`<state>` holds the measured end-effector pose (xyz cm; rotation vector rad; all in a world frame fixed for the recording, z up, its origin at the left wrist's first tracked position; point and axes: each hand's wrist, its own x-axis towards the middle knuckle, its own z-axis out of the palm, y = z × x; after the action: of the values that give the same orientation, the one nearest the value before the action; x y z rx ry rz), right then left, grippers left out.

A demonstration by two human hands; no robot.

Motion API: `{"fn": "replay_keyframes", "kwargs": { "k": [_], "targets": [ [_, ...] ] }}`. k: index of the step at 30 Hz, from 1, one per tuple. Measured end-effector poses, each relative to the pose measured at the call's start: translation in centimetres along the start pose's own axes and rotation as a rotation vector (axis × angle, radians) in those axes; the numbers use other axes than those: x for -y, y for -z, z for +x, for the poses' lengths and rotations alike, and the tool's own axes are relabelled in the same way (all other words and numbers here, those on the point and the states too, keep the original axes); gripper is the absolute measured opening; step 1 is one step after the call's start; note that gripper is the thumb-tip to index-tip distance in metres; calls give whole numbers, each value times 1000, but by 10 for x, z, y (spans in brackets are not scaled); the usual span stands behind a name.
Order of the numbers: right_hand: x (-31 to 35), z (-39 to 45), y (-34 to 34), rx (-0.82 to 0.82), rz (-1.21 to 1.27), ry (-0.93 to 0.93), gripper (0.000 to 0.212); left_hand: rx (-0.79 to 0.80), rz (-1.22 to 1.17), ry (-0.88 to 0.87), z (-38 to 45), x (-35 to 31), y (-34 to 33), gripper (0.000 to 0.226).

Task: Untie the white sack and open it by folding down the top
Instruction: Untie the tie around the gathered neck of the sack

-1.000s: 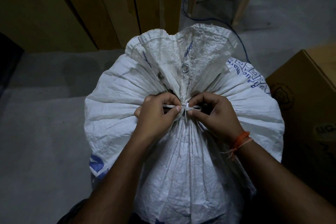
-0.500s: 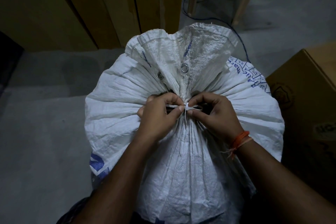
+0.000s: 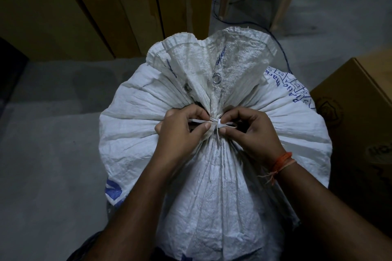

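The left hand (image 3: 180, 131) and right hand (image 3: 252, 133) each pinch the white tie (image 3: 215, 122) at the gathered neck of the white sack (image 3: 131, 129), the knot sitting between their fingertips, the flared top just beyond them

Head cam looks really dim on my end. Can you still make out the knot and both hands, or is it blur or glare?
Head view: dim overall and darkest at the edges, no glare. The white sack is the brightest thing, and the tie at its neck reads sharply. Left hand and right hand are dark but crisp, no motion blur. Wide-angle bending shows toward the borders.
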<state>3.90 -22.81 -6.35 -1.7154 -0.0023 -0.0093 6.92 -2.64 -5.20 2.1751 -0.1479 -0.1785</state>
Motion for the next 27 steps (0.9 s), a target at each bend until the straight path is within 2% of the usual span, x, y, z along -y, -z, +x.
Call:
{"fn": "replay_keyframes", "kwargs": {
  "k": [4, 11, 15, 27],
  "targets": [
    [0, 0, 0, -3, 2, -6, 16, 19, -12, 11, 1, 1, -1, 16],
    [1, -1, 0, 3, 9, 1, 15, 22, -42, 57, -1, -2, -3, 23],
    [1, -1, 0, 2, 9, 1, 14, 18, -25, 51, -1, -3, -5, 16],
    [2, -1, 1, 1, -14, -9, 17, 18, -30, 36, 0, -3, -8, 16]
  ]
}}
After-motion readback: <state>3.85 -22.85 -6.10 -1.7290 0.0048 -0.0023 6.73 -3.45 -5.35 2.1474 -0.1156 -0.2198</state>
